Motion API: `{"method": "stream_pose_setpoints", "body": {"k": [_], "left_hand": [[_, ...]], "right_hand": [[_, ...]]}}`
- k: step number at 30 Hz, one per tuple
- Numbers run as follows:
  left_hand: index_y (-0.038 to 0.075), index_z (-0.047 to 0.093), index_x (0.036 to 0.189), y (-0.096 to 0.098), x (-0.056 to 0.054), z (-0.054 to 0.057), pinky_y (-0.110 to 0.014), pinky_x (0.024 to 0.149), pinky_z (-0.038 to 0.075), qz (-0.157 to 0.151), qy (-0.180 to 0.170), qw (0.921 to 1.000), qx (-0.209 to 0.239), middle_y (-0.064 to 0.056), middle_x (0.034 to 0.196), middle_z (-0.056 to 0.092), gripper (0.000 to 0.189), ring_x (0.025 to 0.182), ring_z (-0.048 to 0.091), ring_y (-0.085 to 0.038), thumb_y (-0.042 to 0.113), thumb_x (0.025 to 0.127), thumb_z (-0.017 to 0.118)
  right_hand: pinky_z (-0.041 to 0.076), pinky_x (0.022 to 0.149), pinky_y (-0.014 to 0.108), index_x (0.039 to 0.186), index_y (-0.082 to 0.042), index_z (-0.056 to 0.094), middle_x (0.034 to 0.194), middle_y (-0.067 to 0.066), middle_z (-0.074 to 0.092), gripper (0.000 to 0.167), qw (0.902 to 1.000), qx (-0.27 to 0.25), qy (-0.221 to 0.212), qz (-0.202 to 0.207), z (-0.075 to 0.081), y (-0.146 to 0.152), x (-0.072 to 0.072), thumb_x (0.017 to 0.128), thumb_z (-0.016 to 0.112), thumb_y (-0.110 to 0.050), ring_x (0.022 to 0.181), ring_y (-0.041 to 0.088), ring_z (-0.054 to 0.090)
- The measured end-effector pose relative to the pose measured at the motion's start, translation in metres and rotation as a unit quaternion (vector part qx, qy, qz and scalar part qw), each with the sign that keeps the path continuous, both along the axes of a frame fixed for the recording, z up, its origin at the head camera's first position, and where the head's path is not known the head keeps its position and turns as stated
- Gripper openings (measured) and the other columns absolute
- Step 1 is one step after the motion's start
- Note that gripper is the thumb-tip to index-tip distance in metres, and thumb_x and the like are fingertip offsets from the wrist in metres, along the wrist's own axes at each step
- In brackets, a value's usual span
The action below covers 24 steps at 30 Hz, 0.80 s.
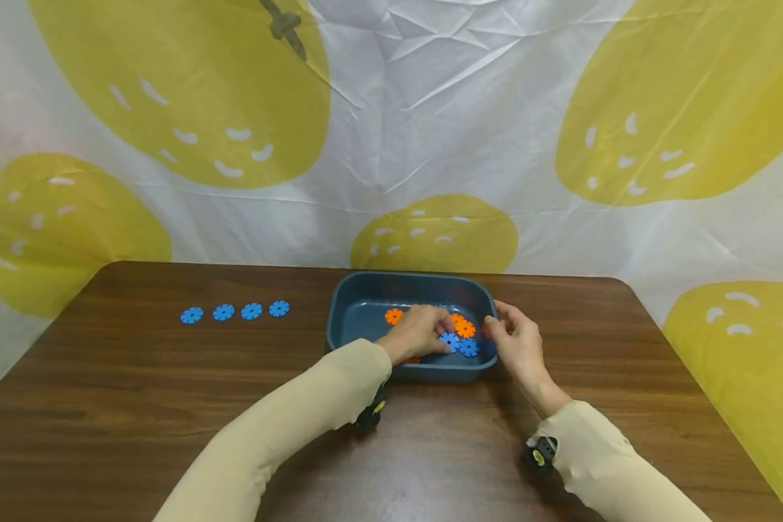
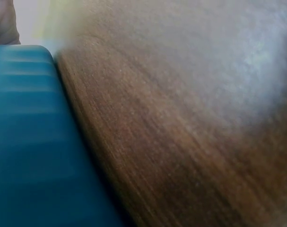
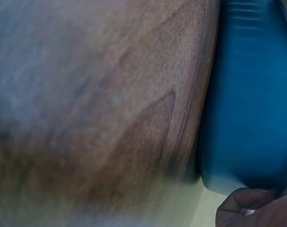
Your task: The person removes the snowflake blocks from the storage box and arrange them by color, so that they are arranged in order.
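Observation:
A dark blue-grey plastic basin (image 1: pixel 359 283) stands on the table, with several notched plastic discs inside. My left hand (image 1: pixel 417 332) reaches over its near rim, thumb and fingertips around the edge of a blue disc (image 1: pixel 452 342). Next to that disc lies another blue disc (image 1: pixel 469 348), with orange discs (image 1: pixel 465 329) just behind. One more orange disc (image 1: pixel 394 316) sits left of the hand, which partly hides another near the front wall. At the basin's right end my right hand (image 1: pixel 520 348) grips the rim, thumb inward; its curled fingers (image 3: pixel 245 201) show at the basin corner in the right wrist view.
Several blue discs (image 1: pixel 251 311) lie in a row on the brown wooden table (image 1: pixel 170 406), left of the basin. A white cloth with yellow fruit shapes (image 1: pixel 431 145) hangs behind the table.

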<state>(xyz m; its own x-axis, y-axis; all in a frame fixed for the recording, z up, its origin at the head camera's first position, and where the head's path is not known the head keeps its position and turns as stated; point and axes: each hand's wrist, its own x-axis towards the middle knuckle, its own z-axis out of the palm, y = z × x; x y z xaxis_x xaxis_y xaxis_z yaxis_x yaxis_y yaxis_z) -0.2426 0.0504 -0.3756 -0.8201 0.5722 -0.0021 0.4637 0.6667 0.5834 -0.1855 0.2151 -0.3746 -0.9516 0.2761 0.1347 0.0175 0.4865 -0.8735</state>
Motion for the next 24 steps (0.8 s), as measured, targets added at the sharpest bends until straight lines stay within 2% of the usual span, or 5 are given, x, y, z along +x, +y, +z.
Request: {"method": "stream_pose_setpoints", "body": {"k": [5,11,19,24], "left_hand": [[0.013,0.069,0.097,0.0,0.0003,0.0014,-0.023,0.078,0.047,-0.001,0.009,1.0,0.0,0.001,0.089,0.064,0.025,0.082,0.056,-0.011,0.018,0.075,0.08],[0.013,0.071,0.097,-0.0002,-0.0003,0.0013,-0.021,0.078,0.047,0.002,0.008,0.9998,0.016,0.001,0.088,0.065,0.022,0.08,0.055,-0.01,0.016,0.076,0.079],[0.01,0.072,0.093,-0.0035,-0.0006,0.0015,-0.019,0.071,0.049,0.004,-0.015,0.9978,0.064,0.0,0.082,0.067,0.016,0.075,0.057,-0.009,0.012,0.078,0.077],[0.009,0.071,0.092,-0.0057,-0.0002,0.003,-0.02,0.069,0.049,0.022,-0.046,0.9949,0.087,0.0,0.083,0.068,0.015,0.074,0.059,-0.009,0.013,0.079,0.076]], "right_hand": [[0.047,0.059,0.012,0.127,0.003,0.054,0.079,0.018,0.06,0.035,1.0,-0.004,-0.004,0.004,0.0007,0.001,0.0001,0.094,0.055,-0.01,0.084,0.029,0.067],[0.046,0.057,0.012,0.127,0.003,0.055,0.081,0.02,0.061,0.036,1.0,0.001,-0.004,0.002,0.0012,0.0012,-0.0001,0.094,0.055,-0.011,0.082,0.028,0.067],[0.045,0.056,0.013,0.127,0.002,0.055,0.084,0.022,0.063,0.035,1.0,0.008,-0.002,0.001,-0.0009,0.0013,-0.001,0.094,0.055,-0.011,0.08,0.026,0.066],[0.043,0.054,0.015,0.125,0.002,0.057,0.077,0.016,0.062,0.034,0.9998,0.018,0.008,0.002,-0.0025,0.0016,-0.0007,0.093,0.056,-0.011,0.072,0.019,0.064]]}}
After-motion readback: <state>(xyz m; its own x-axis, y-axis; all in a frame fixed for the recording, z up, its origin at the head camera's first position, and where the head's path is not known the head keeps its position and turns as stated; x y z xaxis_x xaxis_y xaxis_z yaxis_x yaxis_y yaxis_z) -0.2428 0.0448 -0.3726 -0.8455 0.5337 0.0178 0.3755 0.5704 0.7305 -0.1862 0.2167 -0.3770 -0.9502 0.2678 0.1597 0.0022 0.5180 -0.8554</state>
